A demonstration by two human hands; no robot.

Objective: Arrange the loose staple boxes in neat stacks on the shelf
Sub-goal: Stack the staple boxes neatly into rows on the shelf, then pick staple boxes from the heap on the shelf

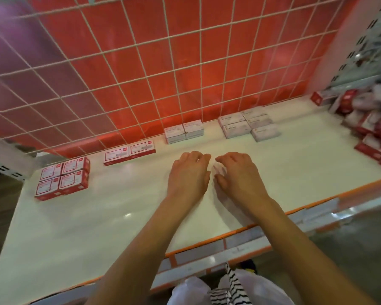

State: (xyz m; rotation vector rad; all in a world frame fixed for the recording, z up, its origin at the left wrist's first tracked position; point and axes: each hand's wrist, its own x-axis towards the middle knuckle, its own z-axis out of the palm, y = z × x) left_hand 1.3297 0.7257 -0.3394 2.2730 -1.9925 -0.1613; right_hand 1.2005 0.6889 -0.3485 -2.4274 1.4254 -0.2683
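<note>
Both hands hover low over the middle of the shelf (92,219), side by side and close together. The left hand (188,172) and the right hand (238,176) each show loosely curled fingers. Neither grip holds anything that can be made out, so both are judged released. The loose staple boxes (374,130) lie heaped at the right edge of the frame, tumbled at mixed angles, well apart from both hands and up and to the right of them. The right hand is the nearer and, in my judgement, the one to reach for them. Sorted goods run along the wire grid (141,73) at the back: a red block (63,177) at centre left, a red pair (130,151), a grey pair (184,130) and a grey group (248,124). Their long sides lie roughly parallel to the grid. The grey group sits between the hands and the heap, the likeliest place to set down.
</note>
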